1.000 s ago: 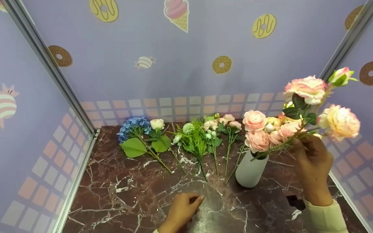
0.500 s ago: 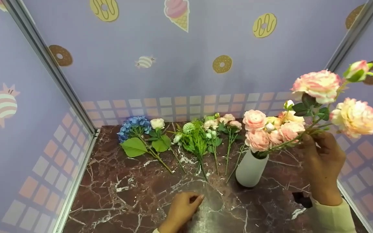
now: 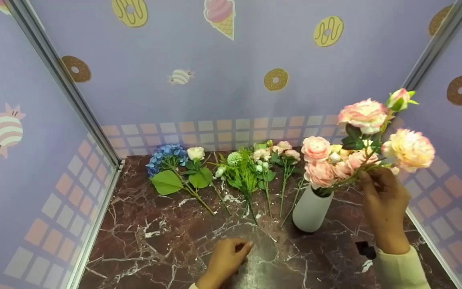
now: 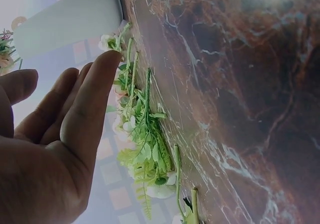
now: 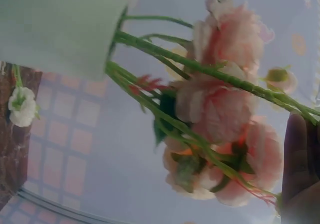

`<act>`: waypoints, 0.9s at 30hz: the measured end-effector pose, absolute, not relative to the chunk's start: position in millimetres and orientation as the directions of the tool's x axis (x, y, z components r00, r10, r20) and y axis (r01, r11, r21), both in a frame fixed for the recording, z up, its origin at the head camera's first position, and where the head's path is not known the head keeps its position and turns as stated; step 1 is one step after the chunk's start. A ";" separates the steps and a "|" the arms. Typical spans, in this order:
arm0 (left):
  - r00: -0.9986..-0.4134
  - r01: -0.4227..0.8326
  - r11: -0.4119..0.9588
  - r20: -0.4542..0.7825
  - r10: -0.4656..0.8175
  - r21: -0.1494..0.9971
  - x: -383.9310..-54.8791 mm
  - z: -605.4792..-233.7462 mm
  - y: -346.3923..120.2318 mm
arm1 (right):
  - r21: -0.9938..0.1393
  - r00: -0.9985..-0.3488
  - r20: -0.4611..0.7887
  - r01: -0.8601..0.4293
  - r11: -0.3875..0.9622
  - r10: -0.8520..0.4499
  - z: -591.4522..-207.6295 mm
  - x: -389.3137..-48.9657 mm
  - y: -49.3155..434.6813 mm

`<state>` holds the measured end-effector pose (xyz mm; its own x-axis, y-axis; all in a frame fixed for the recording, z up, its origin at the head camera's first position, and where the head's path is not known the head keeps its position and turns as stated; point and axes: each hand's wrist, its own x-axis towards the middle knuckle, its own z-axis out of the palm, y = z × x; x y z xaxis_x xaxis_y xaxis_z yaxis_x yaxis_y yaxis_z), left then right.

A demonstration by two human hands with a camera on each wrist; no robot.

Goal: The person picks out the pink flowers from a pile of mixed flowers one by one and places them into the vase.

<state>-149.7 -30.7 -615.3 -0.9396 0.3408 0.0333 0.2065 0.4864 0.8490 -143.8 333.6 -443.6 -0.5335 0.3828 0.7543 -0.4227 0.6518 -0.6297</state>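
Note:
My right hand (image 3: 387, 210) pinches the green stem of a tall pink-and-cream peony spray (image 3: 409, 149), with two large blooms and a bud, between thumb and fingers. In the right wrist view its stem (image 5: 200, 68) runs down into the mouth of the white vase (image 5: 55, 31). That vase stands upright at the right of the table, and pink and peach blooms (image 3: 320, 174) crowd over its rim. My left hand (image 3: 225, 257) rests low at the table's front, fingers loosely bent; the left wrist view shows this hand (image 4: 60, 134) with nothing in it.
Along the back of the marbled table (image 3: 155, 249) lies a row of loose stems: a blue hydrangea (image 3: 167, 156), a white rose (image 3: 195, 153), green foliage (image 3: 247, 176) and small pink flowers (image 3: 284, 146). Patterned walls close in the back and both sides. A small black object (image 3: 365, 249) lies by the right wrist.
My right hand with the peony spray swung right and up, then back left and slightly down, so the blooms now stand closer above the vase. My left hand stayed still.

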 end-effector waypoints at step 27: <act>-0.943 0.214 0.521 0.035 0.331 0.827 -148.9 -617.3 -33.1 | -0.512 -0.510 0.803 -0.327 0.795 0.308 -496.7 -153.3 314.2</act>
